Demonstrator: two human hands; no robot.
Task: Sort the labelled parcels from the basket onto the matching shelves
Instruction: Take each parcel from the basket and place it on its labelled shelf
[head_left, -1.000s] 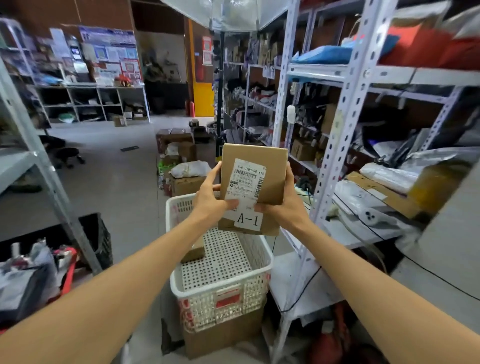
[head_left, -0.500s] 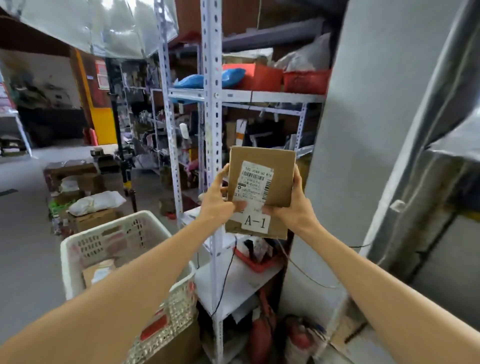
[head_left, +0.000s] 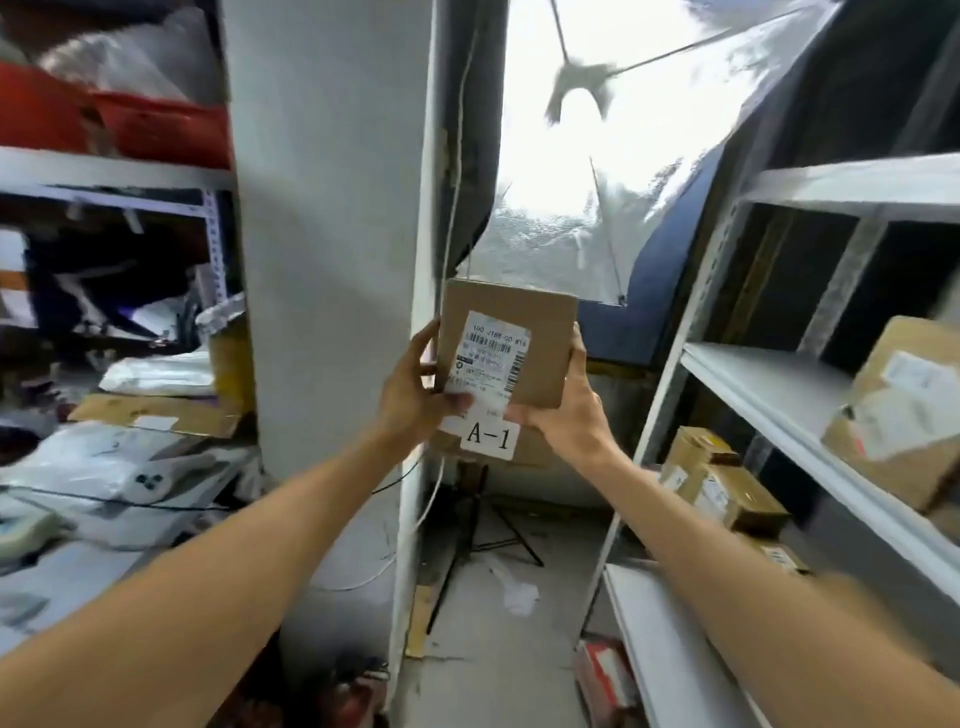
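Scanning from the left, a cluttered white metal rack (head_left: 104, 171) holds red plastic bins (head_left: 166, 130) and white plastic mailer bags (head_left: 156, 371), and next to it stands a plain grey-white pillar (head_left: 332, 208). Just past it the left hand (head_left: 410, 397) grips the left edge of a small brown cardboard parcel (head_left: 545, 332), thumb laid across the white shipping label on its face and fingers curled behind. A white paper tag printed A-1 (head_left: 491, 439) sits at the parcel's lower edge. The right hand (head_left: 569, 415) clamps the lower right corner, thumb on the face beside the tag, fingers wrapped round the side. The parcel is held upright in mid-air between the pillar and the white steel shelving unit (head_left: 753, 384) on the right, touching neither. That unit bears several brown cardboard boxes (head_left: 727, 493); whether they were sorted there I cannot tell. No shelf mark is legible. I judge the task to be partway through one delivery: this parcel is out of the basket but not yet shelved. The basket is out of view, so what remains is unknown.
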